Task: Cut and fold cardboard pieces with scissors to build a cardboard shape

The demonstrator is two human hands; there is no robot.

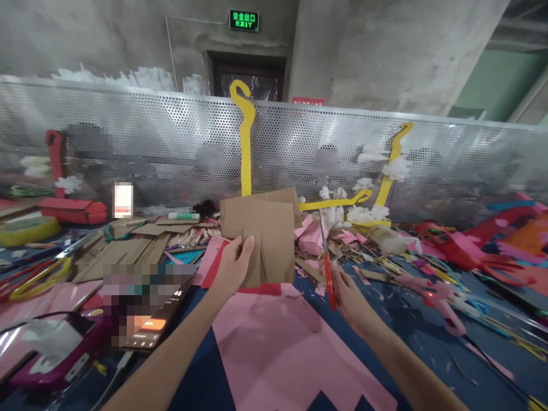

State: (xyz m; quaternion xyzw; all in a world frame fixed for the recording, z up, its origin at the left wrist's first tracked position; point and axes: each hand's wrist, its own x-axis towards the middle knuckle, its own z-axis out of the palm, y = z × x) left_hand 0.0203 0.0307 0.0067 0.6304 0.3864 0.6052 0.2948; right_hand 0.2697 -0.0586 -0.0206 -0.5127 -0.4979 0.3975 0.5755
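Note:
My left hand (233,265) is closed on several pieces of brown cardboard (277,240), with the thumb pressed on their front. The pieces overlap and stand upright above a pink sheet (274,337). In my right hand (345,291) is a pair of scissors (329,274) with orange-red handles, its blades pointing up. The scissors are just right of the cardboard and apart from it. Behind the cardboard rises a tall yellow hook-ended strip (245,148), its lower end hidden. Another yellow strip (338,202) lies sideways to the right.
A pink glue gun (436,297) with a cord lies at the right. At the left are a phone (156,314), a purple power strip (55,354), a yellow tape roll (28,231) and stacked cardboard (122,257). Perforated metal panels (171,137) close off the back.

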